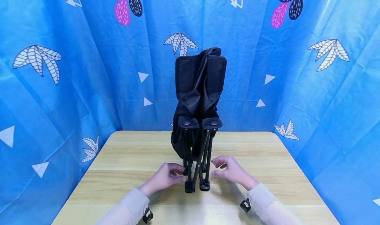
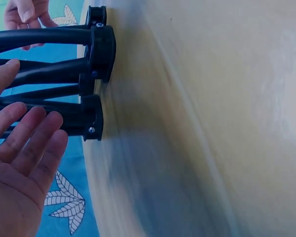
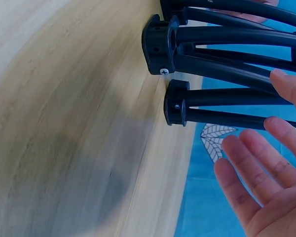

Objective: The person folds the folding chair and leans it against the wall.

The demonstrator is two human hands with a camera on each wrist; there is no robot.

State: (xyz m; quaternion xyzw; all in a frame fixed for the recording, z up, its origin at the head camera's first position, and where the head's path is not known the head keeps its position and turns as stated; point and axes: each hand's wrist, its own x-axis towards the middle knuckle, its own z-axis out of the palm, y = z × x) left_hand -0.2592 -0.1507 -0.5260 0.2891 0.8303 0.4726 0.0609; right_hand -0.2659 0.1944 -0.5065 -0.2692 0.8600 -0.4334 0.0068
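A black folding chair (image 1: pixel 196 96) stands upright and folded on the wooden table, its fabric bunched above the crossed metal legs. Its black plastic feet (image 1: pixel 190 186) rest on the tabletop. My left hand (image 1: pixel 170 176) is just left of the legs, fingers loosely bent, thumb toward the chair. On the other side my right hand (image 1: pixel 230 170) faces the legs with a gap between, its fingers relaxed. In the left wrist view the tubular legs (image 2: pixel 54 71) pass beyond the spread fingers of the left hand. The right wrist view has the right palm turned toward the legs (image 3: pixel 227 37).
The light wooden table (image 1: pixel 133 152) extends to both sides of the chair. Blue patterned curtains (image 1: pixel 142 53) hang behind it and along both sides. A black band (image 1: pixel 147 215) is at the left wrist, another band (image 1: pixel 245 205) at the right.
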